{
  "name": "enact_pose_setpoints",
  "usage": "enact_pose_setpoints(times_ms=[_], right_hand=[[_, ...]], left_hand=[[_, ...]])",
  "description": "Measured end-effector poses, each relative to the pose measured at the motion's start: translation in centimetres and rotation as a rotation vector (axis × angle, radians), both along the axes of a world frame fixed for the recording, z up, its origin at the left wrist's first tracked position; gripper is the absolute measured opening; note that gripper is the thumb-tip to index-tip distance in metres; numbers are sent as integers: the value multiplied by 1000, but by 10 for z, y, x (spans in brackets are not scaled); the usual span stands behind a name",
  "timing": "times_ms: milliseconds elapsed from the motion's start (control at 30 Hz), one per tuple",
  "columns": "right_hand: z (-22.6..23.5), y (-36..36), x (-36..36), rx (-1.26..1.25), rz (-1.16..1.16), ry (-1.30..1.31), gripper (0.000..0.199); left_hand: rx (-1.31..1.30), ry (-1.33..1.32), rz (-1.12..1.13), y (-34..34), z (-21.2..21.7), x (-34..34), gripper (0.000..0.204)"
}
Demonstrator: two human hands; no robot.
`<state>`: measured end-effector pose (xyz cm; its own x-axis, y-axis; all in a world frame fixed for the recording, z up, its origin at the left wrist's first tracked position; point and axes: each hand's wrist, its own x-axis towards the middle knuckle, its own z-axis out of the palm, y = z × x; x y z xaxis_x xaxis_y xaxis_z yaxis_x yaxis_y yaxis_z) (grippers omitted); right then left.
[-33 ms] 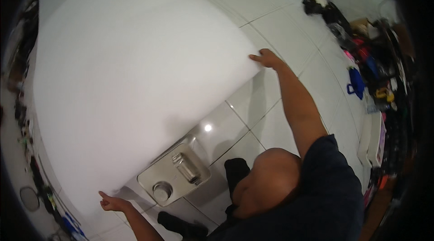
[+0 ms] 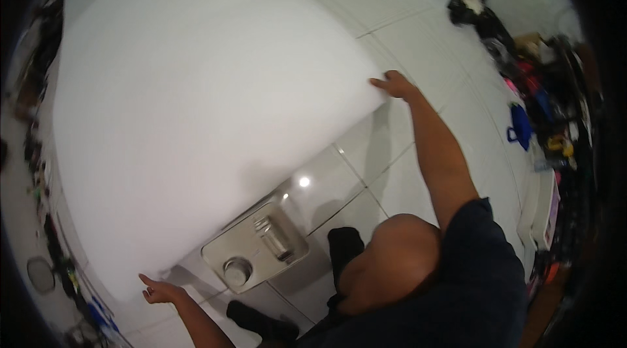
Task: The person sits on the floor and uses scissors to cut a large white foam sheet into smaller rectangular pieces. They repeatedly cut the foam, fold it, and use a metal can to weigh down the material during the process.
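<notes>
A large white sheet (image 2: pixel 196 100), smooth like paper or plastic, stretches away from me over the tiled floor. My left hand (image 2: pixel 160 290) pinches its near left corner, thumb and fingers closed on the edge. At the near right corner, my right hand (image 2: pixel 394 83) grips the same sheet with my arm reaching forward. The near edge looks raised and casts a shadow on the tiles. Just under that edge sits a shallow metal tray (image 2: pixel 264 269) or lid-like plate. On it are a round metal tin (image 2: pixel 237 271) and a clear glass jar (image 2: pixel 273 240) lying on its side.
My knee (image 2: pixel 398 256) and dark-socked feet (image 2: pixel 345 247) are close to the tray. Along the right wall lie piled household goods, a blue plastic item (image 2: pixel 519 127) and a white box (image 2: pixel 539 211). More clutter lines the left side, beside white floor tiles (image 2: pixel 339 181).
The view has shifted slightly, so the tray, floor and right arm appear a little farther right. Both hands keep hold of the sheet.
</notes>
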<state>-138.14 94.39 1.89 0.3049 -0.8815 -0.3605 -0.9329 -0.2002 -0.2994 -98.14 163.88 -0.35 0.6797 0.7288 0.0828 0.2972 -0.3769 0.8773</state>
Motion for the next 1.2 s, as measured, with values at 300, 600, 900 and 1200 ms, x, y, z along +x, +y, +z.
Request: enact_pose_setpoints(times_ms=[300,600,900,1200], right_hand=[[8,-5,2,16,54,-38,81],[3,-12,6,43,69,-6,76],[110,152,120,-386,583,-475,44],[204,373,180,-63,1509,21,100]], left_hand=[[1085,44,-1779,-82,65,1,103],[1190,-32,-1730,-58,5,-10,85],[1173,1,-1680,-60,3,-19,81],[1043,-164,-1692,-65,-6,-15,81]])
